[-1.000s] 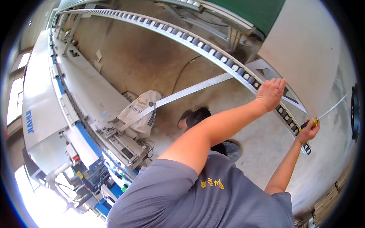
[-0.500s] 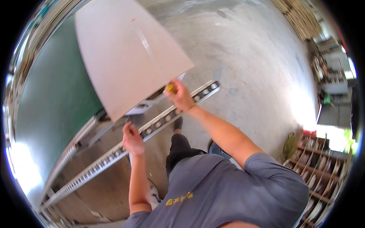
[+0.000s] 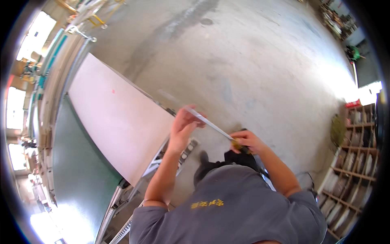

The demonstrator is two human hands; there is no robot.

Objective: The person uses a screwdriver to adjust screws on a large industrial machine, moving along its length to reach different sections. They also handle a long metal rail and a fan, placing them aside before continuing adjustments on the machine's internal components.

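Note:
My right hand (image 3: 252,142) is closed around a yellow and dark tape measure (image 3: 235,144), low and in front of my body. From its case a pale metal blade (image 3: 213,126) runs up and left to my left hand (image 3: 183,129). The fingers of that hand curl about the blade, and part of it lies across them. A faint, blurred stretch of blade seems to carry on past the hand. My left hand is just off the near right corner of a large pale board (image 3: 122,118).
The board lies on a green tabletop (image 3: 77,150). A roller rail (image 3: 187,152) runs below my left forearm. Long sheets (image 3: 61,69) stand along the left. At the right is a wooden rack (image 3: 349,162) of compartments filled with pieces. Concrete floor (image 3: 243,69) stretches ahead.
My right hand has drawn the tape measure off the board's edge, toward my body and right. The left hand has moved up and right onto the blade. My view has turned.

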